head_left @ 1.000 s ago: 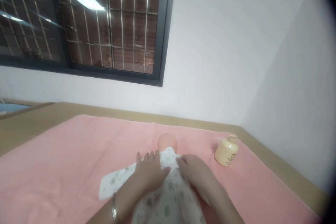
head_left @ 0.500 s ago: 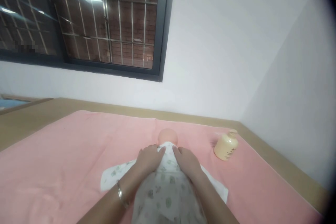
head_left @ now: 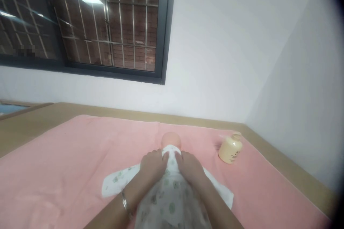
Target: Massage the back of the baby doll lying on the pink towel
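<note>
A baby doll lies on a pink towel (head_left: pixel 67 157), its bare head (head_left: pixel 171 139) pointing away from me. It wears a white garment with small green prints (head_left: pixel 169 204), whose sleeves spread out to both sides. My left hand (head_left: pixel 153 164) and my right hand (head_left: pixel 189 166) lie side by side on the doll's chest just below the neck, fingers curled onto the cloth at the collar. A bracelet (head_left: pixel 124 203) shows on my left wrist.
A cream-yellow lotion bottle (head_left: pixel 230 148) stands on the towel to the right of the doll. The towel covers a tan table (head_left: pixel 32 118) set against white walls. A barred window (head_left: pixel 107 25) is up at the left.
Both hands have slid up the doll's body from the belly to the collar and drawn closer together. The right sleeve of the garment now lies spread out.
</note>
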`<state>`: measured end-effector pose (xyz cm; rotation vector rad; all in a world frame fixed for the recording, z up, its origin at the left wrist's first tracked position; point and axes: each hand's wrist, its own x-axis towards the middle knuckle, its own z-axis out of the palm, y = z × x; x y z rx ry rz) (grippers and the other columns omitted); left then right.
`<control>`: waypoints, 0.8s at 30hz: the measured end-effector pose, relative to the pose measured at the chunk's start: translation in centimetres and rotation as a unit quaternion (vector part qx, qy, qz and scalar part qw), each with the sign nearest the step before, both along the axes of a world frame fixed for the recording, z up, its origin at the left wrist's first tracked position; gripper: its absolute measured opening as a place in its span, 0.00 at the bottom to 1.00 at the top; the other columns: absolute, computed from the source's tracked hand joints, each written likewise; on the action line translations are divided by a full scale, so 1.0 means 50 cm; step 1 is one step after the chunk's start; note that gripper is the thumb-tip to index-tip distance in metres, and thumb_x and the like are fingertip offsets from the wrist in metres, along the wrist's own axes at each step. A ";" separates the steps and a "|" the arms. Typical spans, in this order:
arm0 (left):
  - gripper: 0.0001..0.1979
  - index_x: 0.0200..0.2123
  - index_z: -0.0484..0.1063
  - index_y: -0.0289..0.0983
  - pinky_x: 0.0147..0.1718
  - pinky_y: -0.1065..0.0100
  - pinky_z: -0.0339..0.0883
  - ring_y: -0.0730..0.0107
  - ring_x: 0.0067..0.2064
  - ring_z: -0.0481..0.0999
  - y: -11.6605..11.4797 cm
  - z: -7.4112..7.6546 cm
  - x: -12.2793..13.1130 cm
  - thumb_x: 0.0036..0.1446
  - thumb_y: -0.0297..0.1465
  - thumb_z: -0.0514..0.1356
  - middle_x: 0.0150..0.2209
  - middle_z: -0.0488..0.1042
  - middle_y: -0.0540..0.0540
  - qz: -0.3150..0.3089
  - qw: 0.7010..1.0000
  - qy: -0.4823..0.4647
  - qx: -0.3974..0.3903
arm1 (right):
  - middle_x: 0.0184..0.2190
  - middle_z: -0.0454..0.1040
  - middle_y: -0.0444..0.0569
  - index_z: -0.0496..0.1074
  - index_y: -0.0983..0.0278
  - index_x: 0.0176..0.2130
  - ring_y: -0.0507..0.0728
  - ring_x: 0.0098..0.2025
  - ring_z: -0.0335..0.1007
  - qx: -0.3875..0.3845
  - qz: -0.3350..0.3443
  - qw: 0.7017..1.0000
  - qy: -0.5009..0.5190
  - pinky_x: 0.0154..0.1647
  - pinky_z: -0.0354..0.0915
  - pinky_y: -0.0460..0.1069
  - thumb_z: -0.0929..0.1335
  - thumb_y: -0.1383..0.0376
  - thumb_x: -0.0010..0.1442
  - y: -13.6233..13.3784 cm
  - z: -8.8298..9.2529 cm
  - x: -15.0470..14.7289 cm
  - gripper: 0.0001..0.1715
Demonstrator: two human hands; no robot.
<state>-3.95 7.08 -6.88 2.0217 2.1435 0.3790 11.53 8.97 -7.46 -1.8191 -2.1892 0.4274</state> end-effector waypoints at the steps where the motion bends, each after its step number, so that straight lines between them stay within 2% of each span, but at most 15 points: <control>1: 0.26 0.41 0.72 0.33 0.41 0.56 0.64 0.52 0.43 0.75 -0.011 0.004 0.009 0.65 0.41 0.39 0.40 0.76 0.36 -0.008 0.999 0.035 0.013 | 0.41 0.75 0.59 0.72 0.67 0.40 0.61 0.43 0.70 -0.029 -0.003 0.999 0.029 0.42 0.59 0.52 0.48 0.51 0.69 0.012 -0.006 0.006 0.35; 3: 0.24 0.42 0.72 0.31 0.42 0.55 0.64 0.50 0.44 0.74 -0.027 0.008 0.022 0.65 0.39 0.41 0.40 0.75 0.35 -0.019 0.995 0.088 0.033 | 0.41 0.75 0.58 0.73 0.66 0.40 0.61 0.43 0.70 -0.062 -0.002 0.996 0.063 0.42 0.59 0.52 0.46 0.49 0.68 0.028 -0.012 0.015 0.37; 6: 0.24 0.43 0.71 0.30 0.43 0.54 0.64 0.50 0.44 0.73 -0.029 0.007 0.020 0.65 0.38 0.41 0.41 0.74 0.34 -0.021 0.994 0.096 0.039 | 0.40 0.75 0.58 0.73 0.67 0.40 0.61 0.42 0.70 -0.035 0.003 0.999 0.036 0.41 0.59 0.51 0.47 0.51 0.69 0.016 -0.003 0.012 0.36; 10: 0.26 0.42 0.72 0.35 0.41 0.59 0.65 0.56 0.44 0.74 -0.001 0.006 -0.011 0.64 0.43 0.39 0.42 0.75 0.38 -0.025 0.999 -0.034 -0.020 | 0.39 0.75 0.60 0.72 0.67 0.39 0.61 0.41 0.70 0.033 0.032 0.998 -0.045 0.41 0.58 0.52 0.51 0.57 0.69 -0.034 0.028 -0.008 0.28; 13: 0.28 0.42 0.72 0.37 0.40 0.62 0.65 0.58 0.43 0.75 0.009 0.009 -0.021 0.63 0.49 0.39 0.43 0.76 0.40 -0.020 0.993 -0.103 -0.054 | 0.40 0.74 0.60 0.72 0.67 0.39 0.62 0.41 0.70 0.058 0.043 0.995 -0.069 0.42 0.58 0.52 0.53 0.59 0.68 -0.045 0.036 -0.015 0.25; 17: 0.27 0.42 0.72 0.33 0.41 0.58 0.64 0.53 0.43 0.74 -0.015 0.011 0.007 0.64 0.45 0.39 0.41 0.75 0.36 0.014 1.000 0.009 -0.011 | 0.39 0.75 0.59 0.72 0.67 0.40 0.61 0.41 0.70 0.011 0.013 1.000 -0.015 0.41 0.59 0.52 0.50 0.56 0.69 -0.010 0.013 -0.001 0.30; 20: 0.25 0.44 0.71 0.31 0.43 0.55 0.64 0.50 0.44 0.73 -0.036 0.012 0.029 0.64 0.42 0.41 0.40 0.74 0.34 0.015 0.996 0.087 0.024 | 0.41 0.75 0.58 0.72 0.68 0.41 0.60 0.43 0.70 -0.043 0.006 0.998 0.037 0.41 0.60 0.51 0.49 0.51 0.69 0.017 -0.004 0.012 0.34; 22: 0.25 0.45 0.70 0.30 0.43 0.55 0.63 0.50 0.45 0.73 -0.039 0.013 0.031 0.65 0.41 0.41 0.41 0.74 0.34 0.009 0.995 0.092 0.026 | 0.41 0.75 0.58 0.72 0.68 0.41 0.60 0.43 0.70 -0.048 0.007 0.998 0.033 0.41 0.60 0.51 0.48 0.50 0.69 0.019 -0.005 0.015 0.35; 24: 0.25 0.44 0.71 0.31 0.44 0.56 0.63 0.52 0.45 0.73 -0.032 0.014 0.023 0.65 0.41 0.41 0.42 0.74 0.33 0.003 0.997 0.070 0.016 | 0.40 0.75 0.58 0.72 0.68 0.40 0.60 0.42 0.70 -0.022 0.013 1.000 -0.001 0.41 0.60 0.51 0.48 0.52 0.69 0.005 0.003 0.011 0.33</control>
